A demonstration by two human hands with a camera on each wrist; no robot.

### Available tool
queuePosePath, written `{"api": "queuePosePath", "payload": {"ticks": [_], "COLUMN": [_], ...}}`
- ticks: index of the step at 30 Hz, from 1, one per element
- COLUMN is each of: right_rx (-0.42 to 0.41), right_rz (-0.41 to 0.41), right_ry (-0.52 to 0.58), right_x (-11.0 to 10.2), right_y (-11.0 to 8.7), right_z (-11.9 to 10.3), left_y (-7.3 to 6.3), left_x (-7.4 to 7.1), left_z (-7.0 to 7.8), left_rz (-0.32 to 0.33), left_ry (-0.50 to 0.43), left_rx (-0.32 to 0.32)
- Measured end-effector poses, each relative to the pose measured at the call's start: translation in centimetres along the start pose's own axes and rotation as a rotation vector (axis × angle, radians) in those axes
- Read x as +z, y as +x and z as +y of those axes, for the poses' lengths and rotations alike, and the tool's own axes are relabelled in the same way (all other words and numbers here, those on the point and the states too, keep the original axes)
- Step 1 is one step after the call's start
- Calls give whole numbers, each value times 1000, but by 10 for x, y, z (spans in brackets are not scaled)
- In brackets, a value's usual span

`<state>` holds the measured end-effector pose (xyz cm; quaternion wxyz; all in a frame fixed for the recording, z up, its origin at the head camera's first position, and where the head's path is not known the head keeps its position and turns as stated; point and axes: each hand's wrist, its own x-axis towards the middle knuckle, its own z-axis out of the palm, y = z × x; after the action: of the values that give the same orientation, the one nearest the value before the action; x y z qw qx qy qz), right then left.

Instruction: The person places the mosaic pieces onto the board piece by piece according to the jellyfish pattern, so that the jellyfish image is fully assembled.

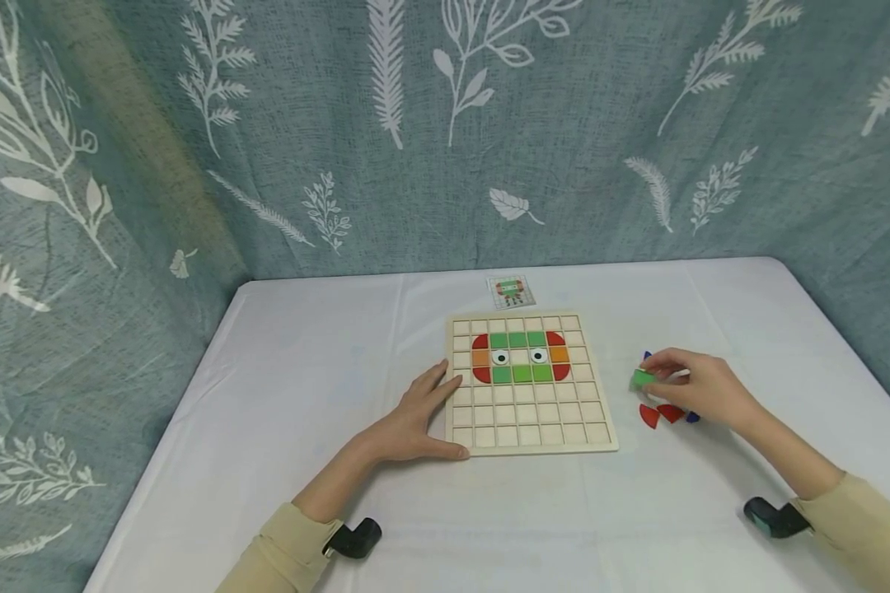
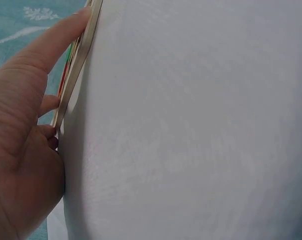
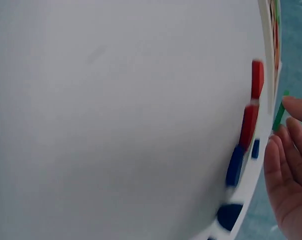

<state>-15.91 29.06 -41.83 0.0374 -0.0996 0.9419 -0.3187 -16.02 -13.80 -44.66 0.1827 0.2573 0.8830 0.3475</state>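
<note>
A square wooden grid board (image 1: 526,414) lies on the table, with red, green and orange tiles and two eye tiles forming a rounded shape in its upper half. My left hand (image 1: 415,424) rests along its left side, fingers spread at the edge and thumb at the near left corner. To the right of the board, my right hand (image 1: 700,387) pinches a green square tile (image 1: 643,378) between thumb and fingers. Below that hand lie two red quarter-round tiles (image 1: 648,416) and a partly covered blue tile (image 1: 693,417). The right wrist view shows the green tile (image 3: 279,116) edge-on.
A small picture card (image 1: 510,292) with a gridded figure lies behind the board. More blue pieces (image 3: 230,216) show near the right hand in the right wrist view. A white cloth (image 1: 304,371) covers the table, and a patterned teal curtain (image 1: 415,206) hangs behind it.
</note>
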Motion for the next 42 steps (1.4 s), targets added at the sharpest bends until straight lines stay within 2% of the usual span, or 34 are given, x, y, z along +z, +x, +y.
{"api": "queuePosePath", "payload": {"ticks": [8,15,22,27,36,42], "right_rx": [-36,-170,-320,-383,-418,-364], "right_rz": [-58,-115,-188,-169,-154,-137], "right_ry": [134,195,154,115,130,169], "right_x": [30,57,76,84,87,79], "right_y": [14,27,43,49,50,45], "right_z": [-29,-58,-80,-87,-89,-79], "left_y": [-1,-1,-1,-1,0,1], "left_x": [1,1,1,2,1,2], "left_z": [1,1,0,0,1,1], "left_rz": [3,7,1,-1,7,7], "left_ry": [3,2,2,3,-1,3], "left_rx": [-2,1,-14,-5,7,6]}}
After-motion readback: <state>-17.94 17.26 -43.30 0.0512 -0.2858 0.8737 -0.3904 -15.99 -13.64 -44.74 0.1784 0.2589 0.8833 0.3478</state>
